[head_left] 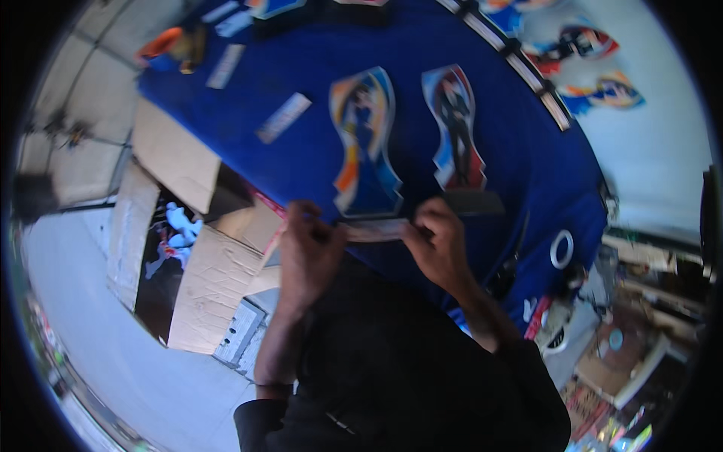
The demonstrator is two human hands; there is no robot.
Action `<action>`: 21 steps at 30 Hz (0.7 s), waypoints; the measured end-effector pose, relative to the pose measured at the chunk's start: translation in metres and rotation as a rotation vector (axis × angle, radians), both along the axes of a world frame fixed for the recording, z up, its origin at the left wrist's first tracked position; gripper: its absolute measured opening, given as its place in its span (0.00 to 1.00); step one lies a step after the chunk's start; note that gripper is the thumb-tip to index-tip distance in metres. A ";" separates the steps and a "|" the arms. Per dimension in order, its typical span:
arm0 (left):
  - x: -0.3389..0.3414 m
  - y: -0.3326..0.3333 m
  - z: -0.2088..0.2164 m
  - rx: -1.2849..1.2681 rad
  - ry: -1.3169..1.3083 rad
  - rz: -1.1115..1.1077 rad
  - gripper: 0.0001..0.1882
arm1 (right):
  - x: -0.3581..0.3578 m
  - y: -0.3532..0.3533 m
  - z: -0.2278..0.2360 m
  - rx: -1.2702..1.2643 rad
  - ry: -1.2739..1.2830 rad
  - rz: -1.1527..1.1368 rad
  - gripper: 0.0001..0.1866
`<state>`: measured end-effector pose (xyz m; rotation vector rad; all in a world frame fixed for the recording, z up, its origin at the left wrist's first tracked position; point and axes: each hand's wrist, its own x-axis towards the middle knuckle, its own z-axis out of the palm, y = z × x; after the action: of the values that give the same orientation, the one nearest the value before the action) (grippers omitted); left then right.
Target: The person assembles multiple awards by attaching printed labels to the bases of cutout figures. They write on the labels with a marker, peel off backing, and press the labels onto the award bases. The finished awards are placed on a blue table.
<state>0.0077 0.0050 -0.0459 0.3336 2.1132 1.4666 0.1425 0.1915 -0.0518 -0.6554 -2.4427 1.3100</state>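
A narrow pale strip (374, 230) is stretched between my two hands near the table's front edge. My left hand (307, 245) pinches its left end, and my right hand (437, 235) grips the right end. Just beyond the strip is a wavy-edged cut-out plaque (366, 143) printed with a figure in blue and orange. To its right, a second cut-out plaque (456, 128), red and blue with a dark-clothed figure, has a dark block (474, 202) at its foot. Motion blur hides the strip's print.
Loose label strips (283, 118) lie on the blue cloth (301, 60). An orange roll (160, 49) sits far left. An open cardboard box (211, 290) stands left of the table. A white ring (561, 248) is at right. More cut-out plaques (580, 45) are at far right.
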 end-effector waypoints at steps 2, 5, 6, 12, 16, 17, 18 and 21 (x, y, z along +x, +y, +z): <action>0.000 0.001 0.007 -0.022 -0.015 -0.010 0.18 | 0.003 -0.003 0.003 -0.059 -0.020 -0.016 0.13; -0.006 0.004 0.014 -0.056 -0.022 -0.014 0.18 | -0.003 -0.005 0.007 -0.133 -0.005 -0.014 0.13; -0.006 0.006 0.015 -0.066 -0.026 -0.015 0.18 | -0.004 -0.004 0.007 -0.140 0.008 -0.013 0.12; -0.009 0.007 0.010 -0.099 -0.067 0.000 0.17 | -0.006 0.002 0.005 -0.166 0.016 0.005 0.13; -0.006 0.010 0.014 -0.164 -0.033 0.025 0.18 | -0.005 0.004 0.006 -0.091 -0.017 0.040 0.13; -0.005 0.010 0.015 -0.207 0.055 -0.004 0.19 | -0.006 0.004 0.006 -0.071 -0.022 0.057 0.14; -0.003 0.011 0.017 -0.258 0.147 -0.013 0.19 | -0.006 0.005 0.007 -0.050 -0.035 0.058 0.14; -0.008 0.006 0.020 -0.425 0.473 -0.079 0.22 | -0.006 0.007 0.009 -0.045 -0.019 0.069 0.14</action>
<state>-0.0006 0.0107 -0.0257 0.6364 2.6751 0.9162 0.1366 0.1989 -0.0426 -0.6024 -2.4781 1.3950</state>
